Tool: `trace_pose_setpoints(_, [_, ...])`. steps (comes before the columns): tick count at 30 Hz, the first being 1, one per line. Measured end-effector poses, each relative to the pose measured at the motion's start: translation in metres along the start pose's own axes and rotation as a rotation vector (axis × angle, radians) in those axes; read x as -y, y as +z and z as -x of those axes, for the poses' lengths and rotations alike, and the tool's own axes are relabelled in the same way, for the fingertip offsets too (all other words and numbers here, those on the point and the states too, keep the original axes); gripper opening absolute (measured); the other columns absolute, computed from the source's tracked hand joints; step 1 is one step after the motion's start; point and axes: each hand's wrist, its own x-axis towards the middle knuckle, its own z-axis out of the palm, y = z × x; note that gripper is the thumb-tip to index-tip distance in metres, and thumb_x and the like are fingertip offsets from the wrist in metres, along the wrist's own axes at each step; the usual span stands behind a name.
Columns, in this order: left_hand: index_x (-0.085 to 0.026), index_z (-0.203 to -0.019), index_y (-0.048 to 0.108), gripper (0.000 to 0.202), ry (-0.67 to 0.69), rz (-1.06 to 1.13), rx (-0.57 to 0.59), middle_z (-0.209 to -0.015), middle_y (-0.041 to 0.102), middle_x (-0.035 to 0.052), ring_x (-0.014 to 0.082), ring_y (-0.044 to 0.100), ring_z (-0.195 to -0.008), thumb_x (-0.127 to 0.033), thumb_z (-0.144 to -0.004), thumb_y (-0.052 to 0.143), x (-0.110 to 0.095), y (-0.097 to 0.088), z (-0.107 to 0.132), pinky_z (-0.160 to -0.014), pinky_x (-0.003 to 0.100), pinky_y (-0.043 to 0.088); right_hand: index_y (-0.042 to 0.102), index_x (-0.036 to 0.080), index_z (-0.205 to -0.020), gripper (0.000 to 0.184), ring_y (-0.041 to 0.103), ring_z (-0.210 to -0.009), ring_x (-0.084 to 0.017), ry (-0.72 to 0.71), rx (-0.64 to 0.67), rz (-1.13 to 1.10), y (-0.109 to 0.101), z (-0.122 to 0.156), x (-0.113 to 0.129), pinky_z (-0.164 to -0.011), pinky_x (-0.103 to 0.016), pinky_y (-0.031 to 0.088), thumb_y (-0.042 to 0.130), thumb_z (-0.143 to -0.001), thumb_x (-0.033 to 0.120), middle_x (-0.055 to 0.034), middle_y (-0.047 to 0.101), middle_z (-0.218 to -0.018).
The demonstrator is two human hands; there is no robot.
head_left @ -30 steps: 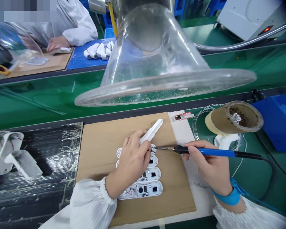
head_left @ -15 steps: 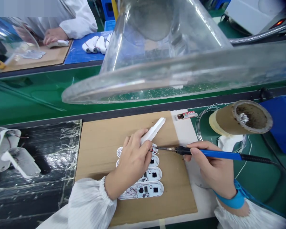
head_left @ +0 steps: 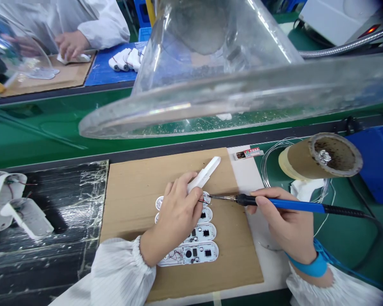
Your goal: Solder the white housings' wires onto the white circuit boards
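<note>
My right hand point(head_left: 285, 227) is closed around the handle of a blue soldering iron point(head_left: 293, 205). The iron's tip points left and meets the right end of the farthest white circuit board point(head_left: 207, 197), where thin wires run. Over the boards lies my left hand point(head_left: 180, 208), its fingers curled round a long white plastic housing point(head_left: 206, 173) that slants up to the right; thumb and forefinger are by the wires. Several rounded white boards form a column, and the nearest board point(head_left: 191, 254) shows black chips and reddish wires. My left hand covers the left parts of the upper boards.
Above the work hangs a clear fume hood point(head_left: 191, 106). Cardboard point(head_left: 130, 187) lies beneath the boards. At right are a brown tube holder point(head_left: 306, 159), a solder wire coil point(head_left: 270, 159) and a blue box point(head_left: 378, 165). White housings point(head_left: 28, 219) lie left; a co-worker's hand point(head_left: 72, 44) is across.
My hands and the iron hold almost the same place, with the tip still at the far board. The view has shifted slightly. Across the bench, the co-worker's hand has moved over a white part.
</note>
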Motion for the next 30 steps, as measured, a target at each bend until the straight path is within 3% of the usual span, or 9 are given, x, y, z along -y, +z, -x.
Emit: trace_pose_setpoints(30, [-0.021,-0.099,0.060,0.016,0.021,-0.014,-0.052,-0.138,0.061,0.0166,0.0309,0.065,-0.112,-0.006,-0.100,0.057,0.001,0.004,0.000,-0.086,0.043,0.050,0.079,0.026,-0.100,0.007,0.079,-0.064,-0.017,-0.018,0.022,0.021,0.001,0.006,-0.012,-0.055,-0.020,0.061,0.074,-0.103,0.031,0.0009,0.079,-0.072])
